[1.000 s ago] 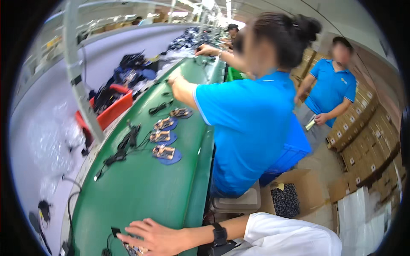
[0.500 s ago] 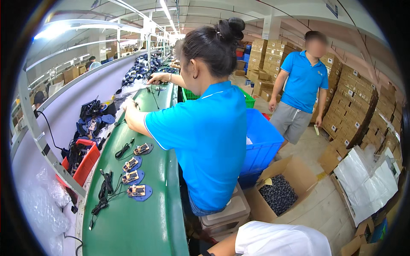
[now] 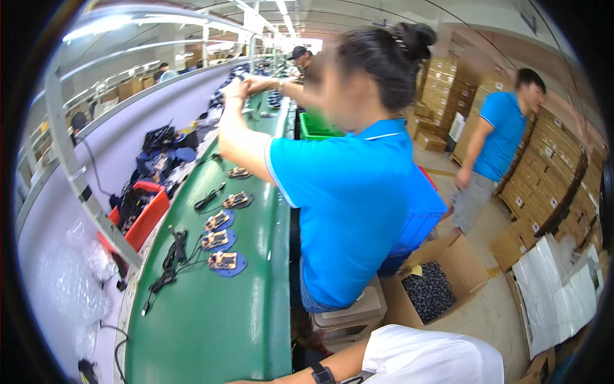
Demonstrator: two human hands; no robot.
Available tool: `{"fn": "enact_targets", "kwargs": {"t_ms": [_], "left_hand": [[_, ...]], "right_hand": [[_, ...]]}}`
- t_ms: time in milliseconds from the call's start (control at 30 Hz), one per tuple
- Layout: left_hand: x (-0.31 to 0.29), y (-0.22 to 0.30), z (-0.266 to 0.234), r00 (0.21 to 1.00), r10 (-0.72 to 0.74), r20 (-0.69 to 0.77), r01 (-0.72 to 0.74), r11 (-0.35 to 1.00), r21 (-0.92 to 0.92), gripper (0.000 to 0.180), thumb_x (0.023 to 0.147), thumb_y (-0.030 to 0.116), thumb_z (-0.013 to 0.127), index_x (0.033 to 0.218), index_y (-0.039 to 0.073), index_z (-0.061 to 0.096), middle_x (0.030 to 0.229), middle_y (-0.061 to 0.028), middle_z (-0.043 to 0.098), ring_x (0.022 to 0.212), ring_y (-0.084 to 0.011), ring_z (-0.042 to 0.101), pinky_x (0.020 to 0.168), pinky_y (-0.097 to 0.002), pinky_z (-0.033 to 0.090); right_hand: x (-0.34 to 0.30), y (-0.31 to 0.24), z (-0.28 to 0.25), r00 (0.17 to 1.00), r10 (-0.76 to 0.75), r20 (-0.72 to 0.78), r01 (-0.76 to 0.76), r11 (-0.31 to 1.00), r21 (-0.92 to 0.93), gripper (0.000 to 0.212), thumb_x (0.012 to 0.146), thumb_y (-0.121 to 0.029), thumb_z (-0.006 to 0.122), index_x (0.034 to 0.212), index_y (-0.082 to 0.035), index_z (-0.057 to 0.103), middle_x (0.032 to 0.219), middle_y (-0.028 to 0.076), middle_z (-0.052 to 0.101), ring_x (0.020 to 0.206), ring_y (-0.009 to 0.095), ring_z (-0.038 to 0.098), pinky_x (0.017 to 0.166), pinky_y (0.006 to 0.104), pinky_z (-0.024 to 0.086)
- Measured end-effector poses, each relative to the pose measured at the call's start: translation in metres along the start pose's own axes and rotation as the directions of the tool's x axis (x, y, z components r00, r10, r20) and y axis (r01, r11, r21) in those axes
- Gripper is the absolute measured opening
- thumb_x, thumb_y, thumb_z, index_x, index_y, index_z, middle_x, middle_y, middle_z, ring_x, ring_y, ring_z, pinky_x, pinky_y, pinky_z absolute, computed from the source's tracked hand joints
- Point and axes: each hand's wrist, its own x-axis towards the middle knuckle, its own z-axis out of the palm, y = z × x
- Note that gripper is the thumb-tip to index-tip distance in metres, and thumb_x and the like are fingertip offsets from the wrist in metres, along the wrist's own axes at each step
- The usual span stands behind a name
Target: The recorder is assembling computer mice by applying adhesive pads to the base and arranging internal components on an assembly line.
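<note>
Only a sliver of my right hand [image 3: 259,382] shows at the bottom edge, with its fingers cut off. A black watch [image 3: 323,374] is on that wrist, below a white sleeve [image 3: 432,358]. My left hand is out of the picture. The hand is by the green conveyor belt [image 3: 211,333]. On the belt lie several blue, rounded bases with tan circuit boards, the nearest base [image 3: 229,263] closest to me. Black cables [image 3: 174,259] lie bundled to their left, and a smaller coiled cable [image 3: 209,200] lies farther along.
A co-worker in a blue shirt [image 3: 355,198] sits at the belt, arms stretched over it. A red bin [image 3: 150,221] stands along its left side. On the right are a carton of small black parts [image 3: 430,291], a blue crate [image 3: 422,211] and another person standing [image 3: 502,131].
My view has shifted, so the belt sits farther right. More of my right forearm and its watch show. The co-worker's hands have come together, raised; the standing person has turned aside.
</note>
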Motion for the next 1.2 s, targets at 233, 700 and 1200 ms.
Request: {"fn": "enact_targets", "kwargs": {"t_ms": [233,700,1200], "left_hand": [[-0.001,0.003,0.002,0.996,-0.084,0.04,0.086,0.996,-0.036,0.022,0.1,0.017,0.072,0.113,0.0,0.067,0.13,-0.0163,0.072,0.123,-0.0379,0.066,0.1,-0.0517,0.048],[-0.002,0.005,0.029,0.963,-0.261,0.064,0.266,0.961,-0.075,0.026,0.082,0.017,0.085,0.082,0.006,0.061,0.115,-0.0099,0.071,0.123,-0.0328,0.066,0.108,-0.055,0.044],[-0.008,0.006,0.029,0.949,-0.3,0.094,0.299,0.954,0.032,0.029,0.087,0.022,0.083,0.078,0.002,0.064,0.126,-0.0171,0.071,0.13,-0.0337,0.064,0.109,-0.0579,0.044]], "right_hand": [[-0.011,0.003,0.005,0.999,0.048,0.016,-0.049,0.998,0.028,0.032,0.092,-0.018,0.067,0.118,0.001,0.069,0.101,0.012,0.072,0.082,0.03,0.062,0.07,0.0413,0.051],[-0.009,0.008,-0.053,0.927,0.374,-0.015,-0.375,0.927,-0.018,0.059,0.081,0.003,0.083,0.136,0.001,0.062,0.103,0.01,0.08,0.094,0.028,0.075,0.087,0.0389,0.06],[-0.008,-0.002,-0.016,0.959,0.276,0.067,-0.267,0.956,-0.119,0.067,0.081,0.0,0.087,0.14,0.009,0.056,0.09,0.01,0.079,0.076,0.024,0.064,0.071,0.0379,0.05]]}}
